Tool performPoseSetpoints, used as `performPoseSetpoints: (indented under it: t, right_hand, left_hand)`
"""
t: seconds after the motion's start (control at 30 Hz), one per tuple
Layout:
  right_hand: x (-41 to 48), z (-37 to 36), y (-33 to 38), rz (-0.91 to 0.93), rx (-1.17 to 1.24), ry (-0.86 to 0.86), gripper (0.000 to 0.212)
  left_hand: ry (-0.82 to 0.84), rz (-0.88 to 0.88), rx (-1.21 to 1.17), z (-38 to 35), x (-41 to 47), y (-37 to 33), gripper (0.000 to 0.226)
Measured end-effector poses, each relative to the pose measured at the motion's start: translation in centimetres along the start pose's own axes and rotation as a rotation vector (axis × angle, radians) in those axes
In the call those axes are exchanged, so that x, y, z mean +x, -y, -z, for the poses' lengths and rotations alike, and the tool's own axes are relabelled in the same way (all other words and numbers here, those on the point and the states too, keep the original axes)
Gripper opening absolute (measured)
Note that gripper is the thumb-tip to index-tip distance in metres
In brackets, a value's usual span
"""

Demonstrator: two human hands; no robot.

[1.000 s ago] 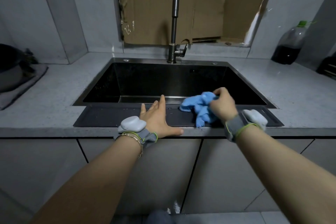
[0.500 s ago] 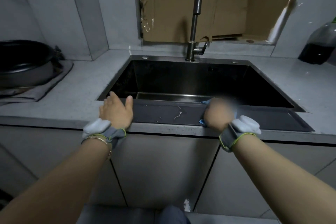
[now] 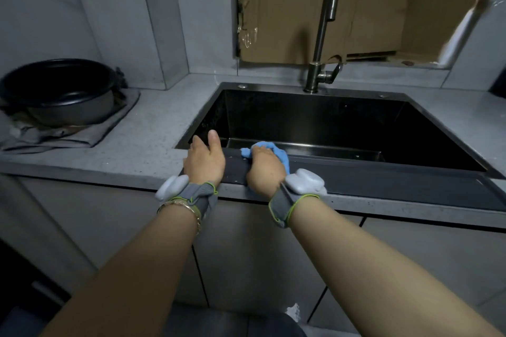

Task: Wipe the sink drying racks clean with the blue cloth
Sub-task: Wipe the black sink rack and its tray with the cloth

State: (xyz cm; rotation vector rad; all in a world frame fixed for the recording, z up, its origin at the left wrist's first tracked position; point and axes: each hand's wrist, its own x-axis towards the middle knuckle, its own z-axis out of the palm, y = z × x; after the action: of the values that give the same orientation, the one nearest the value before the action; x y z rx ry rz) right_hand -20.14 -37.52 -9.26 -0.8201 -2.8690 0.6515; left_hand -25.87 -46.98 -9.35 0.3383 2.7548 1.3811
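My right hand [image 3: 264,169] gripped the crumpled blue cloth [image 3: 279,153], pressed onto the left end of the long, flat, dark grey drying rack [image 3: 383,180]. My left hand [image 3: 204,160] lay open just left of it. The rack ran on rightward from both hands, nearer the right one.

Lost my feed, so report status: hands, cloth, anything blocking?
Right hand grips blue cloth, pressed on drying rack. Left hand open, resting on rack's left end. Nothing blocking the rack.
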Motion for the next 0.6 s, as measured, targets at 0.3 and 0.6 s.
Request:
performPoseSetpoints:
  t: [0.3, 0.6]
  right_hand:
    - [-1.0, 0.7, 1.6, 0.06, 0.917, -0.077, 0.038]
    - [-2.2, 4.4, -5.6, -0.011, 0.516, -0.302, 0.033]
  left_hand:
    - [0.055, -0.123, -0.058, 1.0, 0.3, 0.5, 0.052]
    - [0.229, -0.377, 0.426, -3.6, -4.3, -1.8, 0.064]
